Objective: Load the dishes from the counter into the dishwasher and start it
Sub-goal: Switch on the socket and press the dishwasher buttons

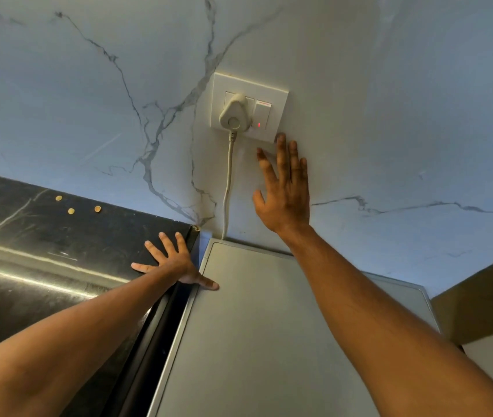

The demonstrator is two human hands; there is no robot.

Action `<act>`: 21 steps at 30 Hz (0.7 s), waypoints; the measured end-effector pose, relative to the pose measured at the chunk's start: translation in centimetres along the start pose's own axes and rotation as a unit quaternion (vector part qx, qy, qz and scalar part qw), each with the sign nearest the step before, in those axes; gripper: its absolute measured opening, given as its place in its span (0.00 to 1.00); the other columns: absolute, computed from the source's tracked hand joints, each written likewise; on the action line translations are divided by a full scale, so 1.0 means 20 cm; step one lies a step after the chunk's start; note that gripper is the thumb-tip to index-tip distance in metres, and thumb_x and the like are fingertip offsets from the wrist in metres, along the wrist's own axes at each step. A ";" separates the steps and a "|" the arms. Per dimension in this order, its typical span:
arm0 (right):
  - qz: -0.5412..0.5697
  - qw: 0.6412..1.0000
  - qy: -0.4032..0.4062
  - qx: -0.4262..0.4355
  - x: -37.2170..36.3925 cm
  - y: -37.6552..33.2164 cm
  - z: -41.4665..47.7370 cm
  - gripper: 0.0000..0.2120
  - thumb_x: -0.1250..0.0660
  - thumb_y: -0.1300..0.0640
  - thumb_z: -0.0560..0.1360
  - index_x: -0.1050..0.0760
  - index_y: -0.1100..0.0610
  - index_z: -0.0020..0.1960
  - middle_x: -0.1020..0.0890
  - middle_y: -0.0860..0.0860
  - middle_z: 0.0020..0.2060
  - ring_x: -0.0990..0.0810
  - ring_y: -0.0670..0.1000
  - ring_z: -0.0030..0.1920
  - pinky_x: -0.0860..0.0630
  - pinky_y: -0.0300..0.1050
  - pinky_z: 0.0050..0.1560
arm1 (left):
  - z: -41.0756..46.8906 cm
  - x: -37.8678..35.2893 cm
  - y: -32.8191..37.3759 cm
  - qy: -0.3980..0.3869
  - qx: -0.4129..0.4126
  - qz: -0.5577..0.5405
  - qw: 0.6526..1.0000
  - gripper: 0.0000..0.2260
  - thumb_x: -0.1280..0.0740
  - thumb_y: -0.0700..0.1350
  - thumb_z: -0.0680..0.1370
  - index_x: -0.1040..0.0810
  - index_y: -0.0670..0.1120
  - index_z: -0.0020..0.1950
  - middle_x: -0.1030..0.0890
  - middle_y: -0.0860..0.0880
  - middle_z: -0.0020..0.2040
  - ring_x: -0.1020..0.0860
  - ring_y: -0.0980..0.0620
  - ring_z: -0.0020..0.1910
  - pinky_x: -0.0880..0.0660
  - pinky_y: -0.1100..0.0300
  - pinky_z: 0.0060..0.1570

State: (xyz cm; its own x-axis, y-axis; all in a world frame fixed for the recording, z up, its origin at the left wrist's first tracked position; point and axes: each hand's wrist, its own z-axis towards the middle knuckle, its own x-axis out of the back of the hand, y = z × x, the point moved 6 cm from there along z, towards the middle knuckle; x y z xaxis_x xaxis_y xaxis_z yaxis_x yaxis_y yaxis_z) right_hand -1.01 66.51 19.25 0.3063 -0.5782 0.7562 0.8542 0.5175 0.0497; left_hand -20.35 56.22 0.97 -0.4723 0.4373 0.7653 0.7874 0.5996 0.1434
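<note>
Your left hand (176, 263) lies spread flat and holds nothing, fingers on the black stone counter (58, 236) and thumb on the flat grey top of what appears to be the dishwasher (263, 326); no dishes are in view, so loading cannot be confirmed. Your right hand (284, 191) is open and empty, its straight fingertips at the lower corner of the white square socket plate (278, 94). The white rocker switch (261, 114) shows a lit red indicator, so a careless brush could cut power, and snagging the white three-pin plug (234, 114) or its white cord (227, 188) could loosen the supply.
</note>
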 end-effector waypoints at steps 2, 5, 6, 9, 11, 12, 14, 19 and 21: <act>0.020 0.997 -0.065 -0.020 -0.08 -0.01 -0.19 0.42 0.30 0.52 0.73 0.47 0.49 0.81 0.56 0.58 0.81 0.57 0.60 0.81 0.41 0.60 0.77 | 0.00 -0.02 -0.01 0.019 -0.013 0.003 1.000 0.77 0.27 0.77 0.46 0.76 0.52 0.75 0.77 0.42 0.74 0.73 0.31 0.72 0.60 0.19 0.63; 0.035 0.980 -0.180 -0.077 -0.17 -0.08 -0.55 0.38 0.31 0.50 0.76 0.46 0.48 0.81 0.59 0.57 0.81 0.57 0.59 0.81 0.41 0.59 0.77 | -0.02 -0.07 -0.04 0.083 -0.045 -0.006 0.996 0.72 0.30 0.79 0.51 0.76 0.53 0.75 0.71 0.43 0.78 0.70 0.36 0.76 0.62 0.22 0.65; 0.044 0.971 -0.212 -0.102 -0.19 -0.10 -0.67 0.36 0.33 0.48 0.77 0.45 0.48 0.81 0.58 0.56 0.81 0.57 0.58 0.81 0.42 0.58 0.77 | -0.03 -0.09 -0.05 0.116 -0.065 -0.007 0.991 0.68 0.33 0.80 0.55 0.74 0.53 0.76 0.68 0.44 0.79 0.68 0.38 0.77 0.62 0.24 0.66; 0.073 0.938 -0.270 -0.205 -0.17 -0.17 -1.01 0.29 0.37 0.44 0.80 0.38 0.49 0.78 0.50 0.56 0.81 0.50 0.57 0.80 0.38 0.57 0.74 | -0.15 -0.22 -0.11 0.225 -0.147 0.023 0.963 0.52 0.46 0.78 0.69 0.66 0.51 0.80 0.59 0.44 0.81 0.61 0.44 0.80 0.61 0.29 0.71; 0.087 0.919 -0.294 -0.249 -0.15 -0.21 -1.19 0.26 0.39 0.43 0.80 0.34 0.50 0.76 0.44 0.55 0.80 0.45 0.57 0.79 0.36 0.56 0.72 | -0.24 -0.32 -0.18 0.278 -0.196 0.016 0.940 0.45 0.49 0.75 0.74 0.56 0.50 0.81 0.50 0.44 0.81 0.54 0.45 0.80 0.58 0.32 0.73; 0.088 0.914 -0.306 -0.253 -0.12 -0.26 -1.27 0.25 0.40 0.42 0.81 0.33 0.50 0.75 0.42 0.55 0.79 0.43 0.56 0.78 0.36 0.55 0.72 | -0.31 -0.38 -0.22 0.290 -0.220 0.010 0.931 0.42 0.49 0.74 0.75 0.50 0.50 0.81 0.45 0.45 0.81 0.51 0.46 0.80 0.58 0.33 0.73; 0.086 0.911 -0.312 -0.254 -0.07 -0.31 -1.39 0.24 0.42 0.42 0.81 0.32 0.49 0.74 0.38 0.54 0.78 0.40 0.56 0.76 0.39 0.54 0.73 | -0.42 -0.48 -0.27 0.306 -0.267 0.003 0.914 0.38 0.49 0.72 0.75 0.38 0.51 0.78 0.37 0.45 0.77 0.44 0.45 0.79 0.57 0.35 0.74; 0.127 0.913 -0.304 -0.241 0.13 -0.53 -1.64 0.23 0.42 0.44 0.82 0.32 0.50 0.74 0.34 0.54 0.76 0.37 0.56 0.75 0.43 0.54 0.76 | -0.82 -0.84 -0.47 0.274 -0.330 -0.058 0.901 0.34 0.49 0.68 0.75 0.29 0.49 0.73 0.34 0.42 0.76 0.39 0.41 0.76 0.43 0.41 0.75; 0.139 0.918 -0.296 -0.225 0.15 -0.59 -1.68 0.23 0.41 0.44 0.81 0.30 0.51 0.74 0.33 0.55 0.75 0.35 0.57 0.74 0.42 0.55 0.76 | -0.88 -0.92 -0.52 0.247 -0.335 -0.092 0.904 0.35 0.49 0.67 0.76 0.32 0.48 0.76 0.38 0.44 0.78 0.43 0.43 0.78 0.45 0.48 0.75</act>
State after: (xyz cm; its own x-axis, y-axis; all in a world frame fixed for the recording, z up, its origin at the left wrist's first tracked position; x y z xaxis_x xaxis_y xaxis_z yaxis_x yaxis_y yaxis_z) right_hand 4.00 37.54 -0.88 0.3704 0.0491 0.9276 0.9055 0.2036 -0.3724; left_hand -12.90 30.22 -3.52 -0.5151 -0.0811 0.8533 0.8552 0.0180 0.5180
